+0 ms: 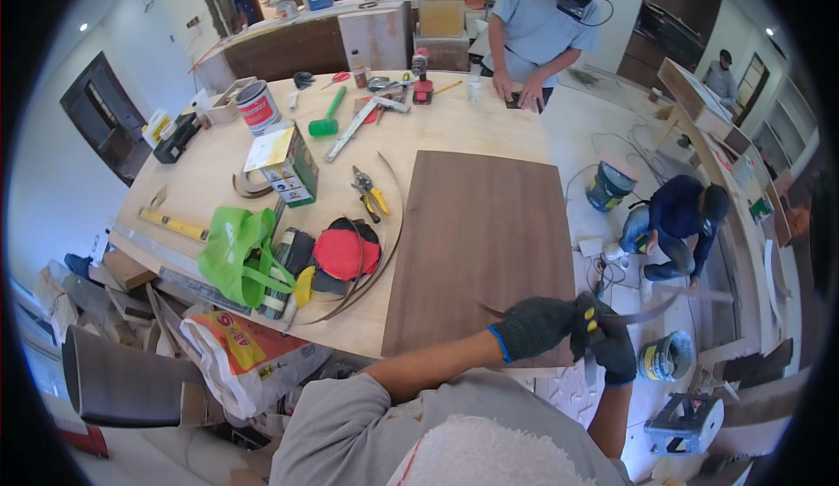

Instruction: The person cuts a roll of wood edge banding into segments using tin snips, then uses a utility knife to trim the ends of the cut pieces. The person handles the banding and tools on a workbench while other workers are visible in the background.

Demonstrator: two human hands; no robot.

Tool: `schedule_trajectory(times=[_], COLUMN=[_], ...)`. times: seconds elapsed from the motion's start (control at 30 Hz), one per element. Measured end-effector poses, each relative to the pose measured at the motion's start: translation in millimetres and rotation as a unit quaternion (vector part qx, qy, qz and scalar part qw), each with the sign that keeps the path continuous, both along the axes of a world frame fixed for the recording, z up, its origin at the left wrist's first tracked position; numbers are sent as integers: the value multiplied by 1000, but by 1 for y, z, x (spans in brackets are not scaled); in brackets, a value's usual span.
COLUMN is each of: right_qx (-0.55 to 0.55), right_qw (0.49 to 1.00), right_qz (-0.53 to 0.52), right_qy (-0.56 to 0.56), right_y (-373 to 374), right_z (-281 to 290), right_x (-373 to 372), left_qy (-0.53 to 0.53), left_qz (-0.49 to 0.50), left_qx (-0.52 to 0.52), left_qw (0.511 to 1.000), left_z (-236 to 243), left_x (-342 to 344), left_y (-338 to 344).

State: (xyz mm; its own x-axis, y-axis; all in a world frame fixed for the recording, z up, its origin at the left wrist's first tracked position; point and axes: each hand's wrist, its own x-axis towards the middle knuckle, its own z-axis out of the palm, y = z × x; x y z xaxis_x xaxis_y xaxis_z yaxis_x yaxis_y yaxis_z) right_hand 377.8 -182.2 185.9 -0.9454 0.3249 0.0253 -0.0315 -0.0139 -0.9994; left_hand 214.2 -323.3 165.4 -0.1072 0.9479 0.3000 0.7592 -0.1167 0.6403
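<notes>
A brown wood-grain panel (481,241) lies on the pale worktable. Above its near right corner, my gloved left hand (535,324) is closed around a thin brown edging strip (648,309). One end of the strip pokes out left of that hand, and the rest curves away to the right. Close against it, my gloved right hand (614,352) is closed at a small black-and-yellow tool (590,318). The fingers hide most of that tool, so its kind is unclear. Yellow-handled snips (370,194) lie left of the panel, beside a long curled strip (393,250).
On the table are a green mallet (328,112), a metal square (354,128), a tin (288,164), a green bag (240,254), a red-and-black cap (347,253) and a red drill (421,75). One person (544,40) stands across; another (677,224) crouches right, near buckets (666,357).
</notes>
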Motion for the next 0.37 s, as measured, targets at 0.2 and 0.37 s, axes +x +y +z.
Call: schedule_trajectory(times=[0.2,0.37], right_qx=[-19,-17], right_qw=[996,989], right_qz=[-76,-106], right_qy=[-49,-98], right_y=[-16,-8], right_z=[-8,-10], right_x=[-22,-25], left_qy=[28,70], left_qz=[-13,37], left_qx=[12,-34], left_qw=[999,996], left_z=[-19,-41], left_x=[-10,-12], left_y=[3,3])
